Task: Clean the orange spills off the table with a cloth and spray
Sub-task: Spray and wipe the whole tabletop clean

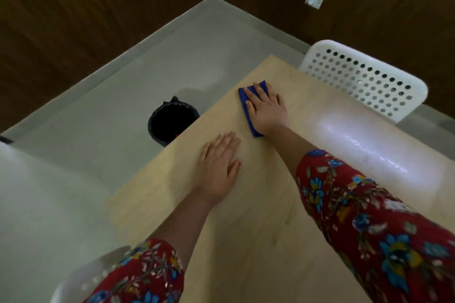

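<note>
Near the frame's upper middle, the right hand (pixel 267 109) presses flat on the blue cloth (pixel 246 103) at the tabletop (pixel 246 216) edge, the left hand (pixel 220 165) rests flat and empty, no orange spill or spray bottle shows, so wiping seems nearly finished.

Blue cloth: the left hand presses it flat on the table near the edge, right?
Wrong hand. The head view shows the right hand pressing the blue cloth flat on the table near the edge; the left hand holds nothing.
</note>
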`<state>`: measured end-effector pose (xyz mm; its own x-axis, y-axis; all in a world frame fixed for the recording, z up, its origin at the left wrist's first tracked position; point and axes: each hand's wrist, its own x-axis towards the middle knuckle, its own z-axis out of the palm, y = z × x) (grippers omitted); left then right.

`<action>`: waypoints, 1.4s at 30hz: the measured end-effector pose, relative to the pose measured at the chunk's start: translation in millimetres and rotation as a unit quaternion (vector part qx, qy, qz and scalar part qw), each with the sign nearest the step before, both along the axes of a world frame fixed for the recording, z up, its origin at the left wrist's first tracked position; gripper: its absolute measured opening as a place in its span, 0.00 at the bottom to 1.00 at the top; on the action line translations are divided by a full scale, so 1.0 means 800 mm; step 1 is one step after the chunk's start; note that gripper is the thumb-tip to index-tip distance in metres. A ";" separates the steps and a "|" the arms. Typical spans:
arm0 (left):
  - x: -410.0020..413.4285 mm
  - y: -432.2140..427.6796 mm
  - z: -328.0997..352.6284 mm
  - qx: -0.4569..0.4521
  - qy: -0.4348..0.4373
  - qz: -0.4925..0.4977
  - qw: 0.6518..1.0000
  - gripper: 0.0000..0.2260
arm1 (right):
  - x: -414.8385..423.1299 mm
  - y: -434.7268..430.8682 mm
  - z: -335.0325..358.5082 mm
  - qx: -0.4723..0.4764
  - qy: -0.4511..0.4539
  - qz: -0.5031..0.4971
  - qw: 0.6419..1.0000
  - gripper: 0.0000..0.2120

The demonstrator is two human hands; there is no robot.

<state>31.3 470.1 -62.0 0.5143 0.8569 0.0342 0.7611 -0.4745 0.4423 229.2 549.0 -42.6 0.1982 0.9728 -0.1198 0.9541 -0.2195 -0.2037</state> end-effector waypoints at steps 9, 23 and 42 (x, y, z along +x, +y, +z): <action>-0.001 0.007 -0.013 0.029 0.043 0.001 0.999 0.28 | 0.087 0.025 0.001 0.004 0.022 -0.065 0.998 0.24; 0.003 0.007 -0.009 0.031 0.046 -0.003 0.998 0.28 | 0.132 -0.134 0.002 0.015 -0.009 -0.187 0.982 0.25; 0.003 0.010 -0.006 0.025 0.017 -0.006 1.000 0.24 | -0.058 -0.276 -0.005 0.017 -0.008 0.249 0.968 0.25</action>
<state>33.8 478.3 -67.0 0.5264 0.8482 0.0594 0.7692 -0.5048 0.3917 183.2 328.2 -46.8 -0.2958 0.9513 -0.0869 0.9428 0.2760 -0.1872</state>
